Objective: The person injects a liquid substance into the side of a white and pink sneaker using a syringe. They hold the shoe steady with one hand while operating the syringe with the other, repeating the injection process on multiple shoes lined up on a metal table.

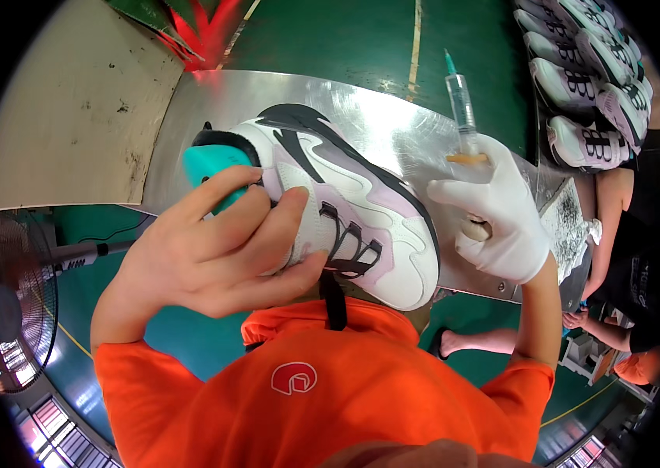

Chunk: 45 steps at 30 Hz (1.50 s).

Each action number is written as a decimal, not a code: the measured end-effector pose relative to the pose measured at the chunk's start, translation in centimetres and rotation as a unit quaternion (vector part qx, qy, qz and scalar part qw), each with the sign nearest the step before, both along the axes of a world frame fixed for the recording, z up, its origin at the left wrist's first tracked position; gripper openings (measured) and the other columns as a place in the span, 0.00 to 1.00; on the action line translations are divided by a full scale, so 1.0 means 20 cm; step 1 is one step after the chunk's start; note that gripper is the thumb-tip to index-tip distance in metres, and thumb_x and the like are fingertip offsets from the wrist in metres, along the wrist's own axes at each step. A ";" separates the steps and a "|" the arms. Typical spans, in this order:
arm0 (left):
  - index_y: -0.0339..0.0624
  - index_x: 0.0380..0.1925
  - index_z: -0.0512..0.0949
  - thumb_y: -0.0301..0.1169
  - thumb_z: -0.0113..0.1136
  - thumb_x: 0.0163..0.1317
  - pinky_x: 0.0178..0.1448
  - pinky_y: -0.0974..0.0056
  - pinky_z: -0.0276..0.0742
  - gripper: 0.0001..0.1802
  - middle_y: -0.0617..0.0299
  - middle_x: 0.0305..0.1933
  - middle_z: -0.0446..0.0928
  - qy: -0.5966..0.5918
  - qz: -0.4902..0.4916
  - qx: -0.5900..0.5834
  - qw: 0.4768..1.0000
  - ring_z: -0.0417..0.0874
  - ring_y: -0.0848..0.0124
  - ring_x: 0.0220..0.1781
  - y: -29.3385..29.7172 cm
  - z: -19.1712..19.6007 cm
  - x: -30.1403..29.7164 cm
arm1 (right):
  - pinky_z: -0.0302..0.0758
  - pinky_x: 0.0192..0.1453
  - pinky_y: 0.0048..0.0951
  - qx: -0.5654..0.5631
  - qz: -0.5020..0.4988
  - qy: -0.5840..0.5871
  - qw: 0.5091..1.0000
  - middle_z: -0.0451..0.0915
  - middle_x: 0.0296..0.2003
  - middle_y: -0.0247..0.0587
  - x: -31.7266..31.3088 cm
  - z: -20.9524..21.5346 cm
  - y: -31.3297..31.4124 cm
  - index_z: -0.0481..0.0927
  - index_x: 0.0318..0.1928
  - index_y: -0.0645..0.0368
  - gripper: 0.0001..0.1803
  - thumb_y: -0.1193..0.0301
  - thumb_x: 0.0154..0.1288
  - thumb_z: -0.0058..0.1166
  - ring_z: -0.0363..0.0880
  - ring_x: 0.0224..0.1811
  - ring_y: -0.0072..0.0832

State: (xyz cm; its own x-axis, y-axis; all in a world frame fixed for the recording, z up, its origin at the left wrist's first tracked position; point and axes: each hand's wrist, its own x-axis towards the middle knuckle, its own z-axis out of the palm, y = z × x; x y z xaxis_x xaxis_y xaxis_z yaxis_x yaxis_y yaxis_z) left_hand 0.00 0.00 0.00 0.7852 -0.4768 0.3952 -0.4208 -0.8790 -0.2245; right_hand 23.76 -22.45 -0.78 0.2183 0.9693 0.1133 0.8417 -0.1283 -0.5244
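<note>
A white and lilac sneaker [380, 183] with black laces and a black-edged sole lies on its side on the metal table, toe to the right. A turquoise shoe last [209, 162] fills its opening. My bare left hand [221, 246] is closed on the sneaker around its collar and tongue, fingers bent over the edge. Just right of the toe, my right hand [501, 214] wears a white glove with a bare fingertip showing. It is closed around a clear syringe [461, 101] whose green needle tip points up and away; the syringe's lower end is hidden by the glove.
Several similar sneakers [579, 74] stand on a rack at the far right. A stained white sheet [567, 222] lies at the metal table's [174, 109] right end. Another person's arm [610, 226] is beyond it. A fan [10, 304] stands at left, below a beige board [80, 101].
</note>
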 end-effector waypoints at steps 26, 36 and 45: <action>0.60 0.42 0.80 0.24 0.63 0.48 0.42 0.59 0.80 0.20 0.51 0.47 0.78 -0.084 0.026 0.005 0.996 0.74 0.63 0.38 -0.07 -0.06 -0.05 | 0.75 0.50 0.35 0.135 -0.091 0.043 0.986 0.72 0.52 0.53 -0.05 -0.01 -0.31 0.83 0.44 0.54 0.23 0.77 0.41 0.57 0.76 0.47 0.45; 0.63 0.44 0.82 0.26 0.66 0.51 0.40 0.60 0.71 0.21 0.48 0.52 0.78 -0.157 0.031 0.016 0.987 0.70 0.63 0.39 -0.15 -0.19 0.03 | 0.73 0.44 0.20 0.321 -0.400 0.380 0.770 0.69 0.56 0.39 -0.32 -0.30 -0.74 0.58 0.72 0.56 0.47 0.83 0.47 0.56 0.72 0.45 0.22; 0.61 0.45 0.82 0.28 0.71 0.51 0.43 0.56 0.71 0.20 0.48 0.52 0.77 -0.152 0.028 0.018 0.988 0.70 0.60 0.42 -0.15 -0.19 0.02 | 0.75 0.43 0.20 0.331 -0.444 0.345 0.758 0.69 0.51 0.41 -0.37 -0.44 -0.77 0.53 0.73 0.56 0.52 0.85 0.45 0.60 0.74 0.42 0.21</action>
State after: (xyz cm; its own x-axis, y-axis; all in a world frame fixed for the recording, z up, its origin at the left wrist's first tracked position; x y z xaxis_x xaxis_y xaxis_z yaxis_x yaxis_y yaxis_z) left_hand 0.41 -2.91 -3.86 0.6587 -0.4533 0.6005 -0.2797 -0.8885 -0.3639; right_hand 16.38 -37.76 -9.53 0.9797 0.1869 0.0725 0.0737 0.0003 -0.9973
